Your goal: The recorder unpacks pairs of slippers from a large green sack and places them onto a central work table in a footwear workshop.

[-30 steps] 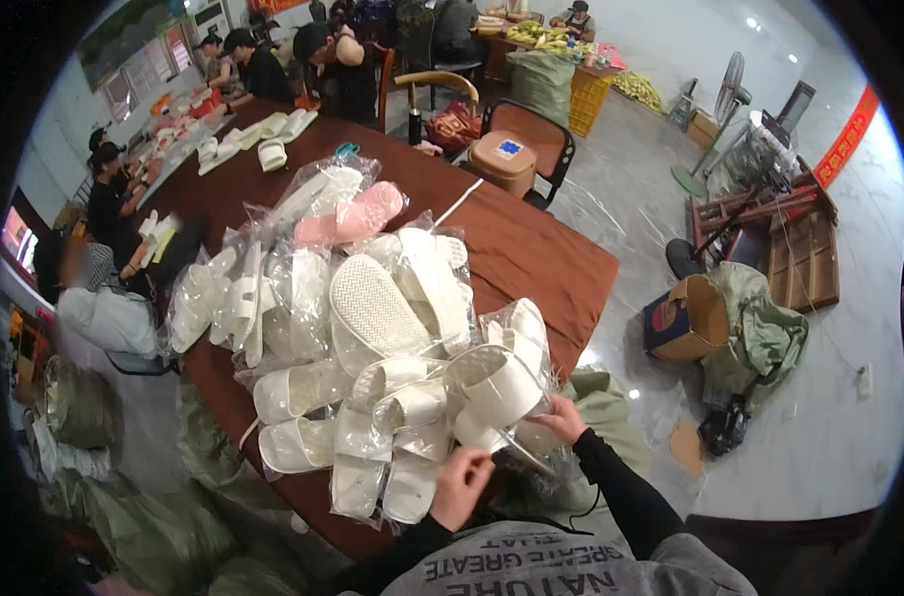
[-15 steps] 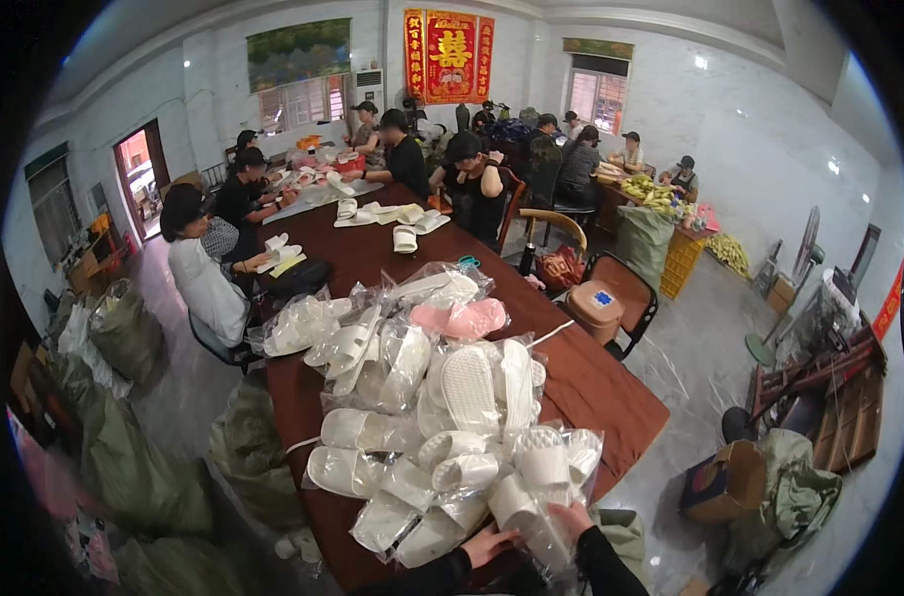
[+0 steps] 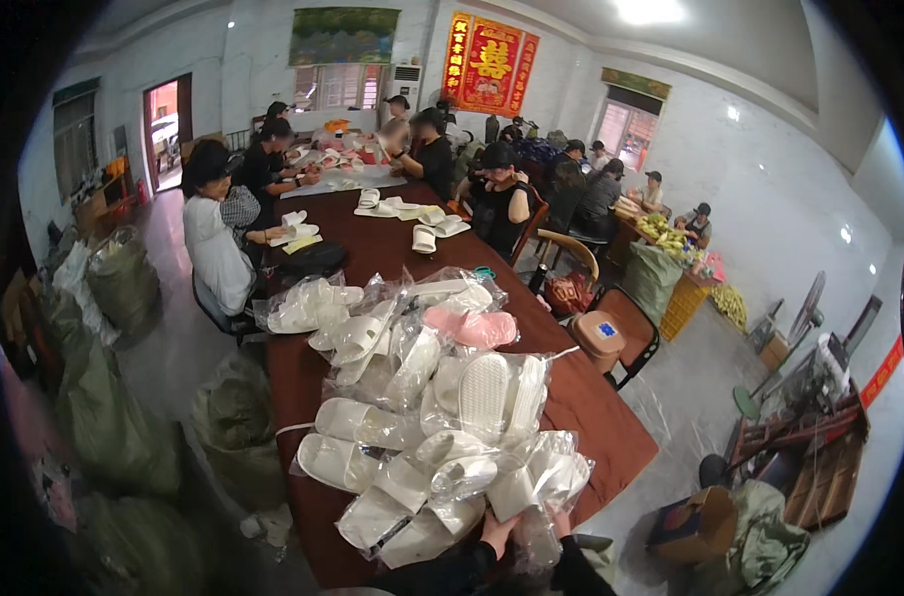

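A clear-bagged pair of white slippers (image 3: 512, 494) lies at the near edge of the pile, between my hands. My left hand (image 3: 498, 534) grips its near left side, the fingers partly tucked under the plastic. On the right side, my right hand (image 3: 561, 521) holds the same bag, with most of its fingers hidden behind it. Farther up the table are several more bagged white slippers, one with its ribbed sole (image 3: 484, 390) facing up. A pink bagged pair (image 3: 471, 326) rests on the far side of the heap.
The heap lies on a long table with a brown cloth (image 3: 611, 429). Loose white slippers (image 3: 424, 238) stand farther along it, where several people sit working. A chair (image 3: 625, 343) with a tan box is at the right. Green sacks (image 3: 235, 417) crowd the floor at left.
My view has turned slightly to the left and tilted. Both hands have closed in on the near end of the bagged slippers, and the right hand has slid partly behind them.
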